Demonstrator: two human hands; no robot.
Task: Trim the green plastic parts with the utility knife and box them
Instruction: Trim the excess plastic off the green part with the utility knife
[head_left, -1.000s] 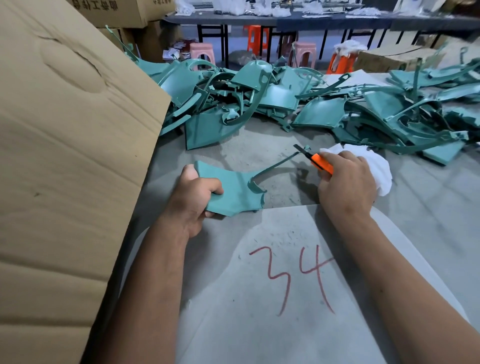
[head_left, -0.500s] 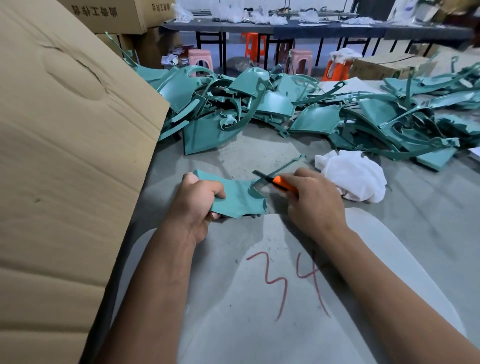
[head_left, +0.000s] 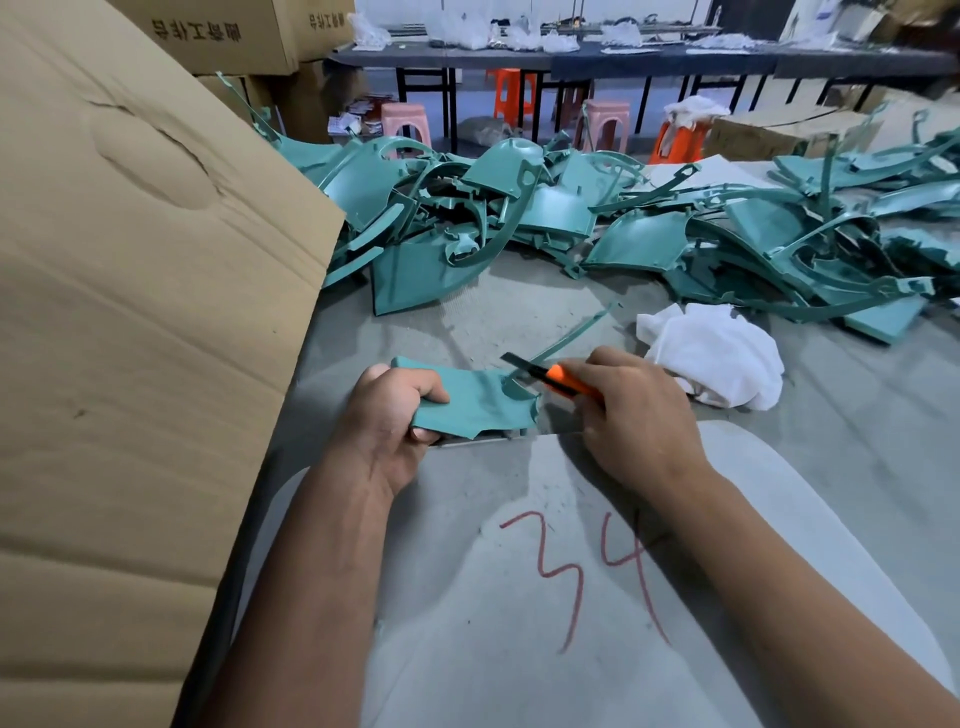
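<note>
Utility knife (head_left: 550, 378), gripped in the right hand (head_left: 636, 415), has drawn in to the green plastic part (head_left: 470, 402) the left hand (head_left: 387, 415) clamps, so trimming continues.

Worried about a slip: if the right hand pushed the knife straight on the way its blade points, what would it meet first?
Probably the green part that the left hand grips; the knife in the right hand points up-left across it. The left hand's fingers lie further left, though depth is unclear.

Green plastic part (head_left: 470, 402), flat curved panel with a thin strip reaching far right, held low over the grey table, orange utility knife (head_left: 550, 376) with dark blade on its right edge, heap of green parts (head_left: 571, 223) far behind, tall cardboard box (head_left: 130, 312) at left
</note>
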